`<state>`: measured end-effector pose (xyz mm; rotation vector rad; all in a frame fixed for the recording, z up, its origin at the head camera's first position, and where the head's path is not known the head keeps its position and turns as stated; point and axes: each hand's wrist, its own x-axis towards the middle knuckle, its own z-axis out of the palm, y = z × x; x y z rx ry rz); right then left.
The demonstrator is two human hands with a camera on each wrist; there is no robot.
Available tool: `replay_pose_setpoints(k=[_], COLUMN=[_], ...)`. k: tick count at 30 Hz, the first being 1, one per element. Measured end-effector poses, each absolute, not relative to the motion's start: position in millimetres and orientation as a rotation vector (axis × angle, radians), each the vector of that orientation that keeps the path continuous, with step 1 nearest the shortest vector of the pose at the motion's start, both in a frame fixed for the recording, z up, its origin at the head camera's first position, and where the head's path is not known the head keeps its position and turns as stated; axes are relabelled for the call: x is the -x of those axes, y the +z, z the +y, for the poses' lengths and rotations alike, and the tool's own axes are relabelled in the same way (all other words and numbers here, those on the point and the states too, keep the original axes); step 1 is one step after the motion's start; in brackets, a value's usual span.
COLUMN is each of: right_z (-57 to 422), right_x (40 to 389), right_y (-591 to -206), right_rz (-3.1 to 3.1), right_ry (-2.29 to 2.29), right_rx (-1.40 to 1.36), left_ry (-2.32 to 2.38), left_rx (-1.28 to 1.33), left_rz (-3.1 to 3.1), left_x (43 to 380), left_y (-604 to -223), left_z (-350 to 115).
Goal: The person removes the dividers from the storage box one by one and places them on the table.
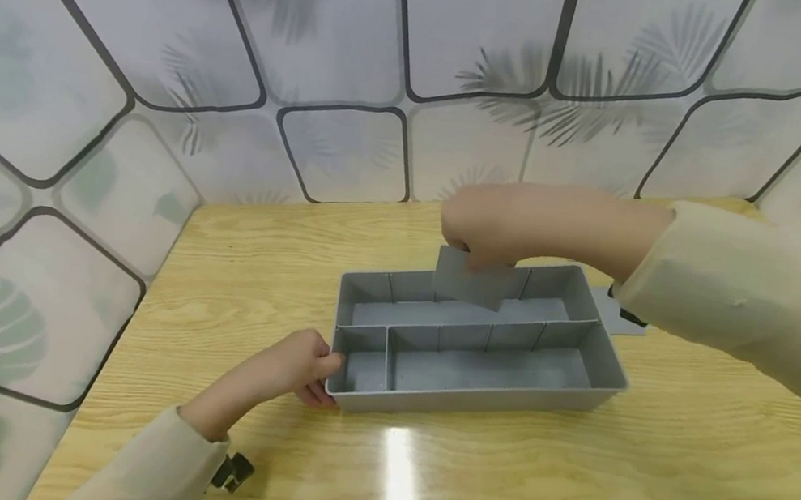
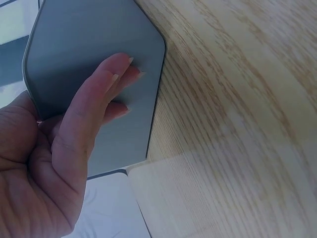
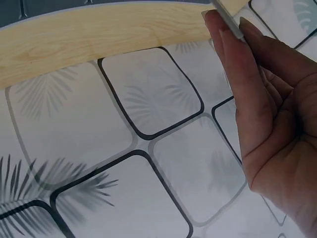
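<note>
A grey plastic organizer box stands on the wooden table, with a long partition running down its middle. One short divider is upright in its front row, near the left end. My left hand holds the box's left end, the thumb over the rim and the fingers against the outer wall. Above the back row, my right hand pinches a flat grey divider by its upper edge. The divider hangs slightly tilted, its lower part within the back row. Whether it touches the box's slots cannot be told.
Another flat grey piece lies on the table just right of the box, partly behind the right sleeve. Patterned panels rise along the table's back and left edges. Slot lines mark the box's inner walls.
</note>
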<state>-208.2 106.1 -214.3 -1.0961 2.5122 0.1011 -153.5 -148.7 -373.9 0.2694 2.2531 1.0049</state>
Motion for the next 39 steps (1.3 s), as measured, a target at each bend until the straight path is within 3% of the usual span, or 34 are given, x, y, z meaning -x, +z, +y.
replay_pose_setpoints(k=[17, 31, 39], right_z=[172, 254, 299], right_x=[196, 186, 177], right_y=[-218, -220, -244], right_rz=[2.543, 2.578, 2.516], right_ry=[-0.255, -0.428, -0.490], right_rx=[0.522, 0.281, 0.099], left_ry=[0.987, 0.989, 1.008], left_rx=[-0.276, -0.292, -0.281], left_rz=[2.241, 2.238, 2.220], left_x=[157, 156, 157], left_y=[-375, -373, -377], left_z=[-150, -149, -150])
